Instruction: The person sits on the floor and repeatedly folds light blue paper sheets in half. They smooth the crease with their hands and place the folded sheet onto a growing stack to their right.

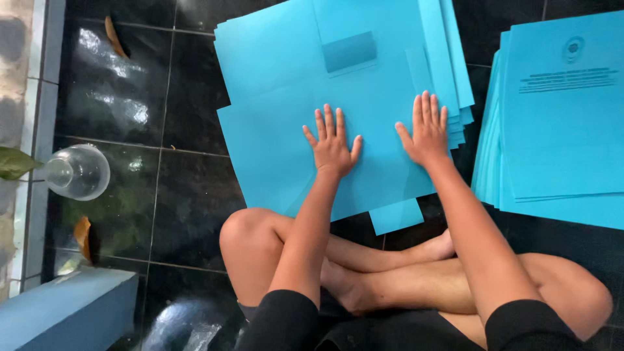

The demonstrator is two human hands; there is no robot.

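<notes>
On dark floor tiles point(188, 188), two flat hands, left hand point(333, 146), right hand point(426, 133), two blue paper stacks, near stack point(286, 130), printed stack point(559, 130)

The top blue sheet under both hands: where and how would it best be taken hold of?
Probably at its near edge, where the top blue sheet overhangs the pile toward the crossed legs. It lies flat on the black floor tiles, pressed by the left hand and right hand, so a pinch from the person's side beats lifting mid-sheet.

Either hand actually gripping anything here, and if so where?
Nothing is gripped. The left hand and right hand lie flat, fingers spread, palms pressing the top blue sheet of the stack near its middle.
</notes>
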